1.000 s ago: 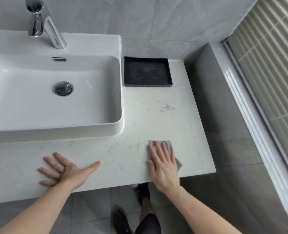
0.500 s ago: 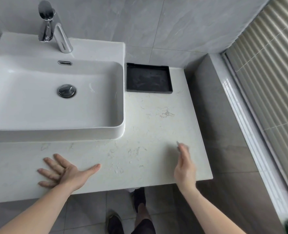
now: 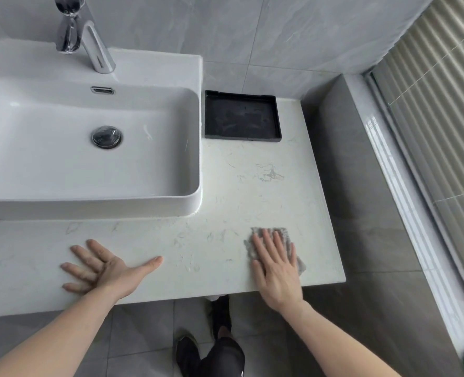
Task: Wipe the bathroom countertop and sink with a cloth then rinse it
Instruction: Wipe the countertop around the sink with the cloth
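We see only part of the grey cloth (image 3: 277, 236): most of it lies hidden under the right hand (image 3: 277, 265), with a fringe showing past the fingertips and a corner poking out at the wrist side. The sink (image 3: 154, 186) is cut off at the left edge of the view, and the top of the chrome faucet (image 3: 89, 42) runs out of the picture. A dark green thing in the bottom right corner is too cropped to name. Below the countertop (image 3: 225, 186) edge we make out dark shoes (image 3: 220, 311) and a trouser leg on the grey floor tiles.

Half a second ago the right hand stood on edge near the right end of the counter, with the cloth barely visible; now it lies flat again, palm down, fingers straight and close together, pressing the cloth against the stone near the front right corner. It sits much where it was a second ago, slightly farther right. The left hand (image 3: 103, 270) has not moved: it rests flat on the counter in front of the sink, fingers spread wide, thumb pointing right, holding nothing.

The black tray (image 3: 241, 115) sits at the back of the counter, just beside the sink's right wall and against the tiled wall.
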